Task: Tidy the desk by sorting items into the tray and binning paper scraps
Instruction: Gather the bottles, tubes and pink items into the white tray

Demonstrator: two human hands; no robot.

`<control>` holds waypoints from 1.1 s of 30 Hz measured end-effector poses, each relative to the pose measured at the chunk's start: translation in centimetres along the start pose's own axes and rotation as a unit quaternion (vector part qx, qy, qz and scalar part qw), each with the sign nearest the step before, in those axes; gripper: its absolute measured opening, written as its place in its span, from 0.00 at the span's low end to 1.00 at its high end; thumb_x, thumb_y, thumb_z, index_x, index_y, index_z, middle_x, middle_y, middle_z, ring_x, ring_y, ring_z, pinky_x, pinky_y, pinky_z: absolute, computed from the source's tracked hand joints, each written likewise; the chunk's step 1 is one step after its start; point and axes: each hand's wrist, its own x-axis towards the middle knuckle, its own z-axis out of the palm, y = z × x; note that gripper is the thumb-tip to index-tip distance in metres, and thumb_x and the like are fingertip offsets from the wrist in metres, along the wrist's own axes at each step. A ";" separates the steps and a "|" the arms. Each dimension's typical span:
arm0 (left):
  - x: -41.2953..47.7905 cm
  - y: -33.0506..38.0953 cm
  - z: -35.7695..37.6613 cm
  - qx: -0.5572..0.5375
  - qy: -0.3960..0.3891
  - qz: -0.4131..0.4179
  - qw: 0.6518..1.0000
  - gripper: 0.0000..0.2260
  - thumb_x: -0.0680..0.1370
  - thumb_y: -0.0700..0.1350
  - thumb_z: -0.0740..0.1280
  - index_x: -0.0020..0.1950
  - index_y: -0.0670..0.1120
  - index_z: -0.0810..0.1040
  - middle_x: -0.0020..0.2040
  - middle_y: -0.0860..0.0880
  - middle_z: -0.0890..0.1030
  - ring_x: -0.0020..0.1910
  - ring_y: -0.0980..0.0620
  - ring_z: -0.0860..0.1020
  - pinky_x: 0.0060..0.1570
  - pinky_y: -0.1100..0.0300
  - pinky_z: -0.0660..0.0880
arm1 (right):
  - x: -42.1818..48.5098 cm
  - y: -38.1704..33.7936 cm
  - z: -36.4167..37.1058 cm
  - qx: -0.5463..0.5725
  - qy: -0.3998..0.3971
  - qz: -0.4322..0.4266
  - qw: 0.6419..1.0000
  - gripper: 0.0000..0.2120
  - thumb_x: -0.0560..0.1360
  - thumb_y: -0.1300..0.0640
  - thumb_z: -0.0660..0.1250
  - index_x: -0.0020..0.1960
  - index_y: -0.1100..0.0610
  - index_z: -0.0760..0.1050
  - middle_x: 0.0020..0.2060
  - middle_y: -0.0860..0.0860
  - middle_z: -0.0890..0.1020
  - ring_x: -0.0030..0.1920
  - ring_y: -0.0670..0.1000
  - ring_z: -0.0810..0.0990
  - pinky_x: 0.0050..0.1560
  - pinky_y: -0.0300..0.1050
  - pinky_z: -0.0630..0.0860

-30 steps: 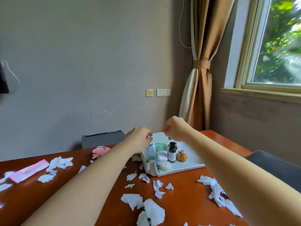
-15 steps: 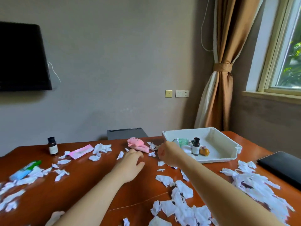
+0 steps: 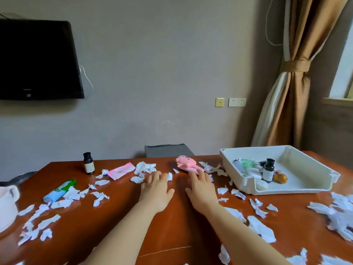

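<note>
Reaching right hand toward plush pig

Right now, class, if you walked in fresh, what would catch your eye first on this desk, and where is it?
Torn white paper scraps litter the brown desk from edge to edge. At the right stands a white tray already holding small bottles. In the middle, the left hand and right hand lie open, the right one's fingertips at a pink toy.
</note>
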 end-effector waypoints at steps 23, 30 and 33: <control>0.9 -1.0 2.7 -0.030 0.072 -0.049 0.996 0.26 0.81 0.57 0.52 0.76 0.49 0.53 0.77 0.48 0.55 0.76 0.48 0.53 0.73 0.50 0.55 | 6.0 0.8 2.1 -0.006 0.036 -0.073 0.997 0.18 0.80 0.47 0.54 0.69 0.47 0.64 0.72 0.51 0.63 0.71 0.55 0.63 0.70 0.51 0.62; 1.2 -1.2 2.4 0.026 0.046 -0.019 0.998 0.27 0.81 0.58 0.50 0.77 0.49 0.51 0.78 0.48 0.53 0.77 0.47 0.51 0.74 0.49 0.51 | 5.8 0.7 2.1 -0.011 0.033 -0.082 0.996 0.15 0.80 0.47 0.54 0.65 0.49 0.68 0.67 0.52 0.70 0.63 0.57 0.71 0.62 0.51 0.69; 2.5 -2.1 0.8 0.095 0.021 0.029 0.995 0.29 0.81 0.59 0.50 0.78 0.49 0.47 0.79 0.49 0.49 0.78 0.48 0.48 0.75 0.49 0.47 | 5.9 0.8 2.1 -0.014 0.045 -0.086 0.995 0.15 0.80 0.46 0.55 0.62 0.51 0.69 0.62 0.52 0.73 0.59 0.57 0.72 0.57 0.51 0.72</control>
